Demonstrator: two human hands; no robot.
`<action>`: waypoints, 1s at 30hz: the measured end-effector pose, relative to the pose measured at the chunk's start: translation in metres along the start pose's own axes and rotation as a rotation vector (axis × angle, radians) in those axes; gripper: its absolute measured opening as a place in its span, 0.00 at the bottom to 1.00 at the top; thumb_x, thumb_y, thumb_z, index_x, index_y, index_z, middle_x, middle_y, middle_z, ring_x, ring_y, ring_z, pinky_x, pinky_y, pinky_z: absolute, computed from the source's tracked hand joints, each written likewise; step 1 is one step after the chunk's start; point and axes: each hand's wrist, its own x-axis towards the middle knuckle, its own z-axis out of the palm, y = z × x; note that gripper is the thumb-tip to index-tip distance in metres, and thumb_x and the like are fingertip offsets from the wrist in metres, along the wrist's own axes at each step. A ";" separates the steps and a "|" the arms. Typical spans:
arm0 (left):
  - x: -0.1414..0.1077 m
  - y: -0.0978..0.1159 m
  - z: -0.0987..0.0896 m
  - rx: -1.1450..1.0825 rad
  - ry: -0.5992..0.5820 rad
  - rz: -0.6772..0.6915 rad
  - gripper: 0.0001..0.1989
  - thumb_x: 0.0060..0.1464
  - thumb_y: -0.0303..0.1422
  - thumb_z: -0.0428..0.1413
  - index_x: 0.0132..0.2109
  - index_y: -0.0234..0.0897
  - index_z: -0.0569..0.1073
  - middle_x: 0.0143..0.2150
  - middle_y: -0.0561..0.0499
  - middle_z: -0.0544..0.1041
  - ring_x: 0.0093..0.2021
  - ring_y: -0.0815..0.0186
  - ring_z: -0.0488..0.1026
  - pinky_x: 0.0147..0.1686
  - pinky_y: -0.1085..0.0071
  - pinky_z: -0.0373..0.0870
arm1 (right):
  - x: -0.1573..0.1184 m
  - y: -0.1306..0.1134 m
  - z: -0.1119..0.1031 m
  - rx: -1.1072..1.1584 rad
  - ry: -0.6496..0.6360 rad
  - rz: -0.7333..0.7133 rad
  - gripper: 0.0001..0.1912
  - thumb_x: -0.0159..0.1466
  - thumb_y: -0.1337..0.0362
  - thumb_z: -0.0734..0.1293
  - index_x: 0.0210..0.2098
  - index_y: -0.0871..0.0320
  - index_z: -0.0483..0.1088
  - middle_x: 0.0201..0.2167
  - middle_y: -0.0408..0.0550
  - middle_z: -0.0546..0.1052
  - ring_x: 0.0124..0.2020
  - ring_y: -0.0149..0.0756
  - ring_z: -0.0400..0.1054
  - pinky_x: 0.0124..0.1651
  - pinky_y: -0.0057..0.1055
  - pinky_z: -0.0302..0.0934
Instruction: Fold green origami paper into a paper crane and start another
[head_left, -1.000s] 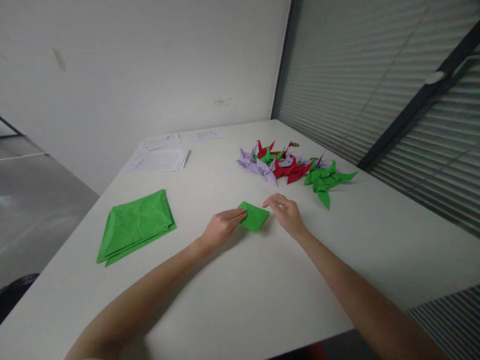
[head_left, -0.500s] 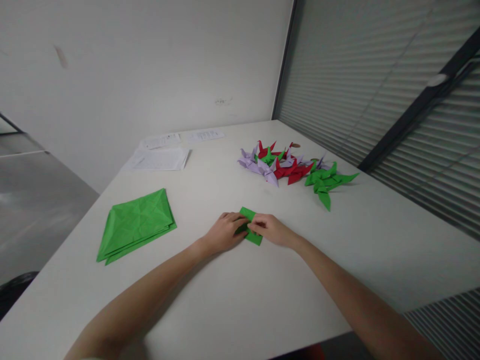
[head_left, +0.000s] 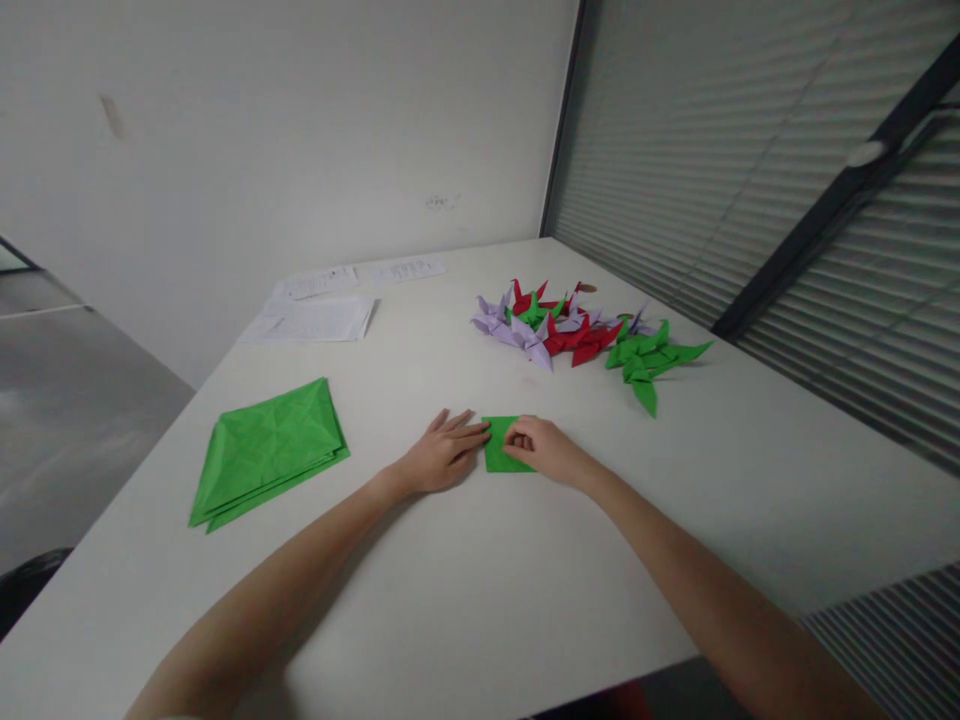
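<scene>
A small green square of folded paper (head_left: 498,455) lies flat on the white table in front of me. My left hand (head_left: 444,456) rests to its left with the fingers spread, the fingertips just reaching the paper's left edge. Over the paper's right part is my right hand (head_left: 546,448), its fingers curled together and pressed against the sheet; it covers the right upper corner. Whether a flap is pinched under those fingers is hidden.
Larger green paper sheets (head_left: 270,445) lie stacked at the left. Folded paper figures in lilac, red (head_left: 587,341) and green (head_left: 643,358) are heaped at the back right. Printed papers (head_left: 315,318) lie at the far left. Window blinds (head_left: 720,170) border the right side.
The green paper has turned from a slant to nearly square with me, and more of it shows. My left hand has drawn back left and spread its fingers.
</scene>
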 end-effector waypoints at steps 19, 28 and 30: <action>0.004 0.020 0.007 0.043 0.122 -0.124 0.28 0.55 0.47 0.56 0.60 0.43 0.66 0.61 0.46 0.68 0.66 0.51 0.58 0.64 0.44 0.49 | -0.006 -0.009 -0.019 0.010 -0.260 0.076 0.04 0.54 0.67 0.72 0.26 0.59 0.72 0.22 0.41 0.71 0.25 0.31 0.62 0.28 0.27 0.53; 0.003 0.034 0.005 0.109 0.203 0.102 0.16 0.57 0.30 0.50 0.51 0.35 0.72 0.51 0.43 0.75 0.50 0.58 0.73 0.52 0.60 0.69 | -0.003 -0.017 -0.001 0.030 -0.085 -0.064 0.11 0.62 0.69 0.62 0.33 0.59 0.78 0.33 0.50 0.78 0.36 0.37 0.70 0.41 0.33 0.62; 0.003 0.036 0.004 0.122 0.190 0.057 0.17 0.57 0.29 0.49 0.53 0.33 0.70 0.50 0.42 0.75 0.48 0.59 0.74 0.49 0.63 0.71 | -0.001 -0.016 0.003 0.020 -0.043 -0.092 0.14 0.63 0.71 0.60 0.38 0.59 0.78 0.36 0.52 0.78 0.38 0.38 0.70 0.44 0.34 0.63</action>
